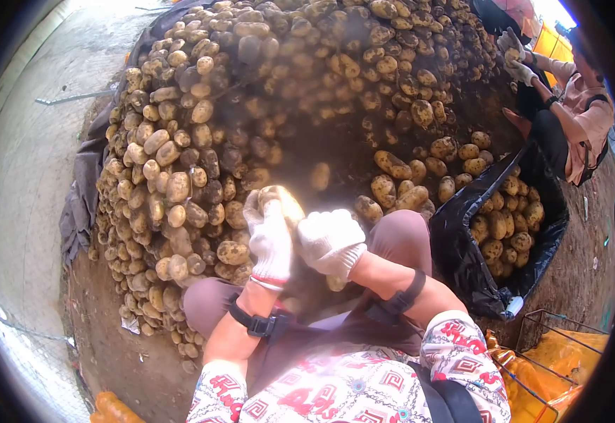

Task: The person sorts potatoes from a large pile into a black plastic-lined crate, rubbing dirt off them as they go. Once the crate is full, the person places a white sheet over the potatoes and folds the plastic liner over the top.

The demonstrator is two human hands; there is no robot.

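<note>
Both of my hands wear white knitted gloves and are held together above my knees, in front of a large potato heap (181, 183). My left hand (271, 236) is closed around a pale yellow potato (288, 206), which shows between the two gloves. Right beside it, my right hand (331, 240) has its fingers curled into a fist shape against the potato's side; whether it grips anything is hidden. Loose potatoes (392, 194) lie on the ground just beyond my right knee.
At the right, a black bag (455, 247) stands open with potatoes inside. Beyond it a co-worker (579, 127) in white gloves squats beside the heap. An orange mesh bag on a wire frame (557, 359) is at the lower right. Dark cloth (85, 190) edges the heap's left side.
</note>
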